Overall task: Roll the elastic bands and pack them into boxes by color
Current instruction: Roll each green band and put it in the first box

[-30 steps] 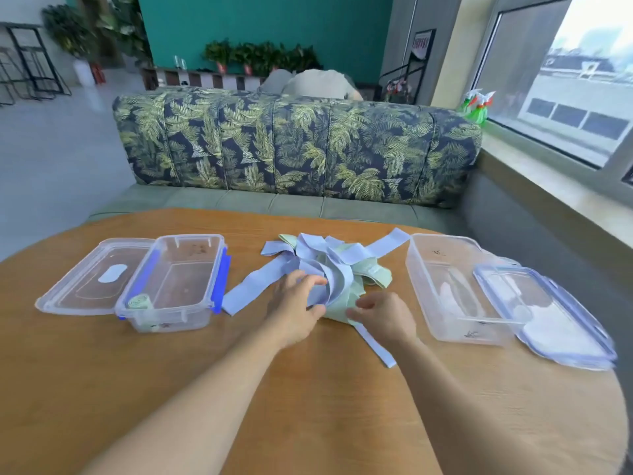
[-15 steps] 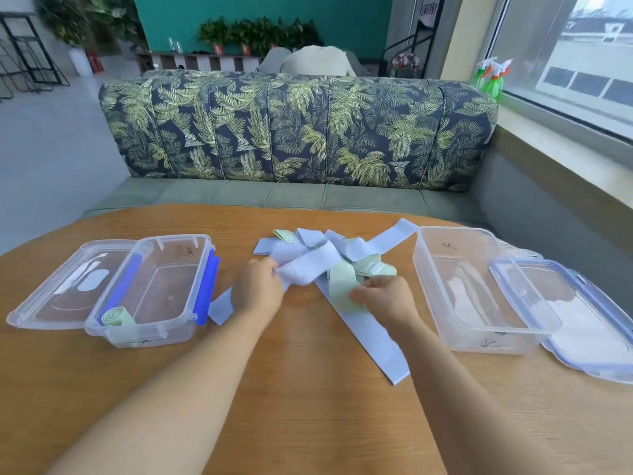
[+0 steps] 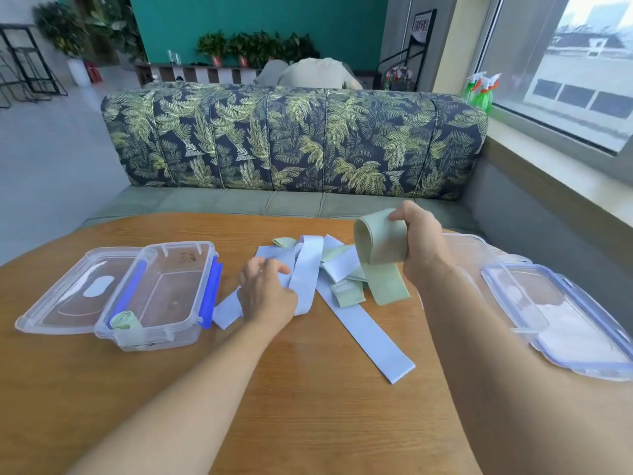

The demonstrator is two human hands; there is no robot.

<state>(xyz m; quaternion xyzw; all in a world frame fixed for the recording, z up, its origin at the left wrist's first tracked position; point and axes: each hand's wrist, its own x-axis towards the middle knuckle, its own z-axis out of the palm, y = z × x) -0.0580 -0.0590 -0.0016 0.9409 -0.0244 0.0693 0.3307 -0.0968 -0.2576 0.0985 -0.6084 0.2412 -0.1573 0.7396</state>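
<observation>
A tangle of light blue and pale green elastic bands [image 3: 329,269] lies in the middle of the round wooden table [image 3: 308,406]. My right hand [image 3: 423,240] grips a green band [image 3: 380,245] and holds its loop up above the pile, its tail hanging down to the table. My left hand [image 3: 265,291] rests on the blue bands at the pile's left side, fingers loosely bent over them. A clear box with blue clips [image 3: 205,269] stands at the left with one rolled green band [image 3: 125,319] in its near corner. A second clear box [image 3: 469,248] stands at the right, mostly behind my right arm.
The left box's lid [image 3: 58,303] lies beside it on the left. The right box's lid [image 3: 568,323] lies at the table's right edge. A leaf-patterned sofa [image 3: 294,138] stands behind the table, and a window ledge with spray bottles [image 3: 481,90] runs along the right.
My right hand has lifted a green band up out of the pile. My left hand has moved onto the blue bands at the pile's left.
</observation>
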